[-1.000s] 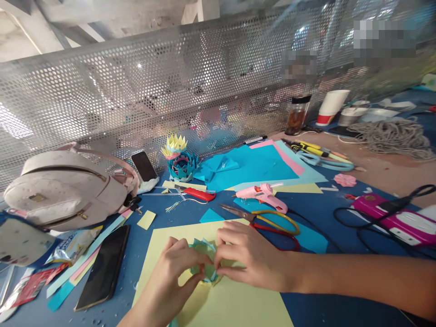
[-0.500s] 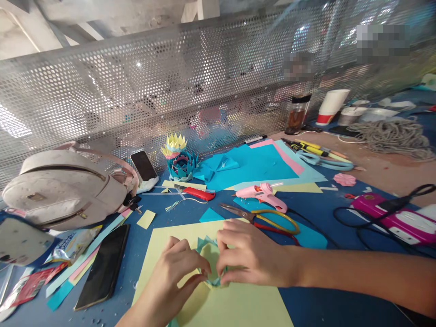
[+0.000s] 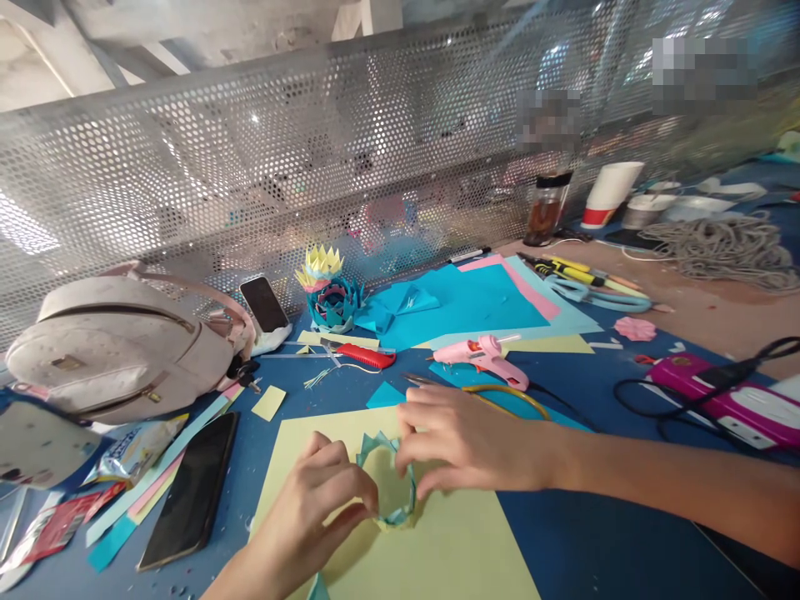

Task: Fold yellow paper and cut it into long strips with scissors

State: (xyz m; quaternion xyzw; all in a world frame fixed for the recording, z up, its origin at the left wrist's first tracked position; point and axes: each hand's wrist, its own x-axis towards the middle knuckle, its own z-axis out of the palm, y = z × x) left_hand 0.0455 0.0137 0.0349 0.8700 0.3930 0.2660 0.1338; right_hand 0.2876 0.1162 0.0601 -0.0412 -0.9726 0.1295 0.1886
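Note:
A pale blue-green folded paper ring (image 3: 377, 442) with a pointed zigzag rim stands on a light yellow paper sheet (image 3: 450, 550). My left hand (image 3: 328, 500) pinches its left side between thumb and fingers. On the opposite side, my right hand (image 3: 453, 437) has the ring's right wall between its curled fingers and thumb. A second folded blue-green piece (image 3: 317, 588) shows at the bottom edge, mostly cut off. Scissors (image 3: 506, 400) with a yellow handle lie just behind my right hand, partly hidden by it.
Behind lie a pink glue gun (image 3: 484, 360), a red utility knife (image 3: 366, 356), blue paper (image 3: 462, 304) and folded paper crowns (image 3: 331, 304). At left are a phone (image 3: 191, 483), paper strips and a backpack (image 3: 118, 342). A magenta power strip (image 3: 718, 396) sits right.
My right hand has shifted slightly up and right, its thumb moving from the ring's front to the right side. More of the ring's opening and front edge shows. My left hand keeps its pinch.

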